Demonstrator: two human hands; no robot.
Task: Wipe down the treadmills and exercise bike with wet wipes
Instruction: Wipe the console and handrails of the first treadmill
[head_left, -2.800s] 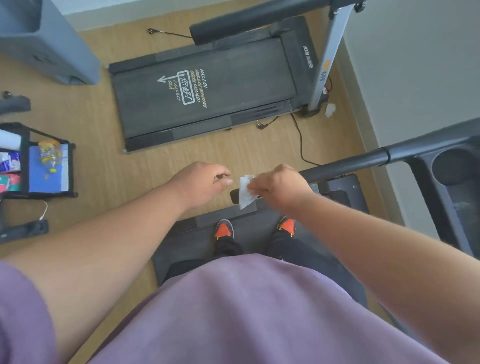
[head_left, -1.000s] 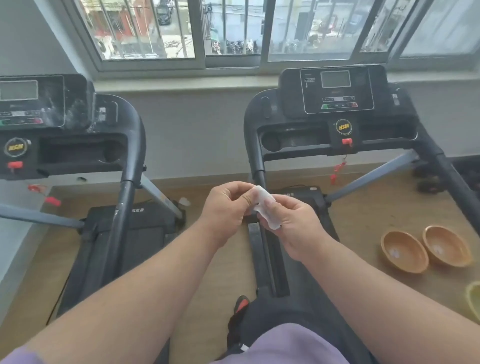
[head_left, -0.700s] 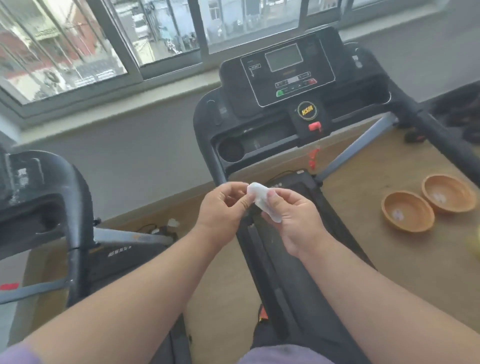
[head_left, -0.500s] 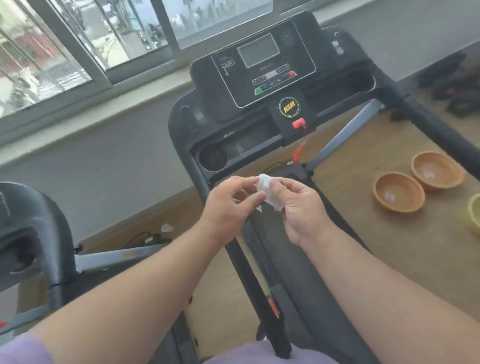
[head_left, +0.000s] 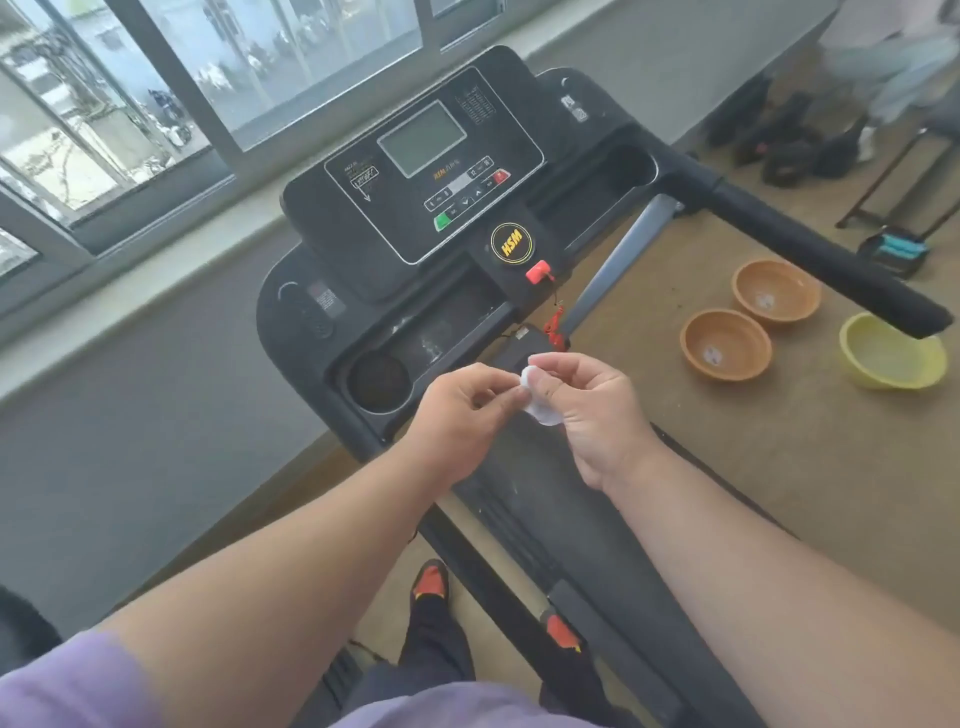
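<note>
I see my left hand (head_left: 464, 411) and right hand (head_left: 589, 410) both pinching the wet wipe (head_left: 536, 396), treadmill console (head_left: 431, 171) just beyond.

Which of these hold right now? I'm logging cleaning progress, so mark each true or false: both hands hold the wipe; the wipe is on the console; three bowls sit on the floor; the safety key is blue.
1. Both hands hold the wipe: true, the left hand and right hand pinch it.
2. The wipe is on the console: false, it is held in the air, short of it.
3. Three bowls on the floor: true, two orange bowls and a yellow bowl.
4. The safety key is blue: false, red.
</note>
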